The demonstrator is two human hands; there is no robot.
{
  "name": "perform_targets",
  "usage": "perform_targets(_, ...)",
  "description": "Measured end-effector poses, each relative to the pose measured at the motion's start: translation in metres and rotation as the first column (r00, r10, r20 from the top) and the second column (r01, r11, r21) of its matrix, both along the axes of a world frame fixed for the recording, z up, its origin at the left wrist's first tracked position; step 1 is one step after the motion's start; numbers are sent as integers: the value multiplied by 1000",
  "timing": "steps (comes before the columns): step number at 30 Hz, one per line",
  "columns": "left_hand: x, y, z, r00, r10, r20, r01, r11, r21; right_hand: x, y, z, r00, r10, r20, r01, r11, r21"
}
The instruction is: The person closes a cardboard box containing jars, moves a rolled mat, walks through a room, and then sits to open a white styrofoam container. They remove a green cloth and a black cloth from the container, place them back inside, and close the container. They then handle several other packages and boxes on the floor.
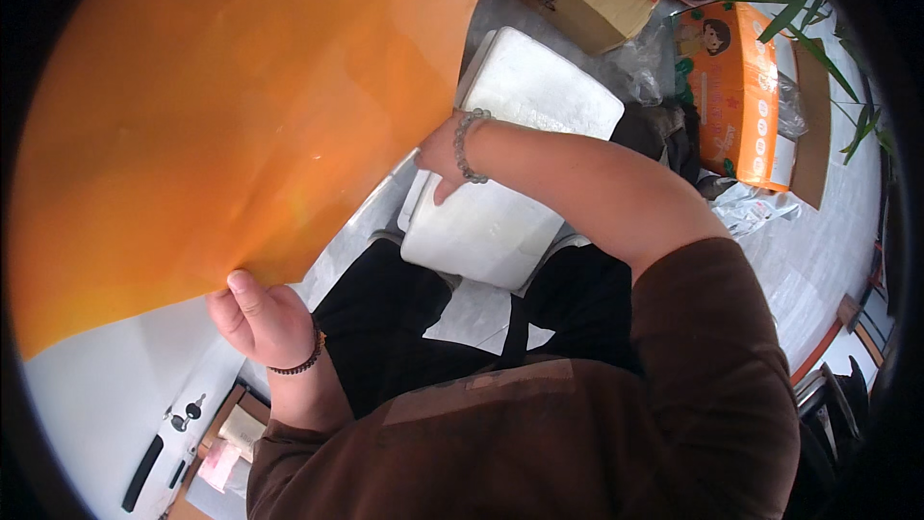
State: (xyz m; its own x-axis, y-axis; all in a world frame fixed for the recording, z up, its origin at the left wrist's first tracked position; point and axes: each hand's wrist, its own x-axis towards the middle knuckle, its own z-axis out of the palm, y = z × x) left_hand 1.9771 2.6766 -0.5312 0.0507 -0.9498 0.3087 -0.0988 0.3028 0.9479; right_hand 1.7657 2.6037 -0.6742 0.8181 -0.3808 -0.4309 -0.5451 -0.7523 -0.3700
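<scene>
A large orange sheet [238, 123], possibly paper or thin plastic, fills the upper left of the view. My left hand [263, 318] pinches its lower edge between thumb and fingers, and creases run up from that grip. My right hand [444, 155] is at the sheet's right edge, its fingertips partly hidden; whether it grips the sheet I cannot tell. Beneath my right hand and wrist lies a white lidded box or container [480, 231], in front of my legs. A white surface [130, 347] shows under the sheet at the lower left.
A cardboard box [599, 0] stands at the top. To the right are an open orange printed carton [736, 94], clear plastic wrapping [754, 209] and green plant leaves [816, 50]. Keys [189, 412] hang from a white panel at the lower left, near a box of small items.
</scene>
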Motion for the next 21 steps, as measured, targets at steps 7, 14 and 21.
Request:
perform_targets(7, 0, -1, -3, 999, 19, 33, -20, 999, 37, 0, 53, 6, 921, -389, 24, 390, 920, -46)
perform_targets(14, -2, -1, -1, 990, 18, -143, -23, 999, -37, -26, 6, 13, 953, -147, 265, 192, 969, -155)
perform_targets(21, -3, -5, 1, 991, 19, -130, -23, 999, -30, 35, 30, -39, 966, -218, 142, 231, 969, -83)
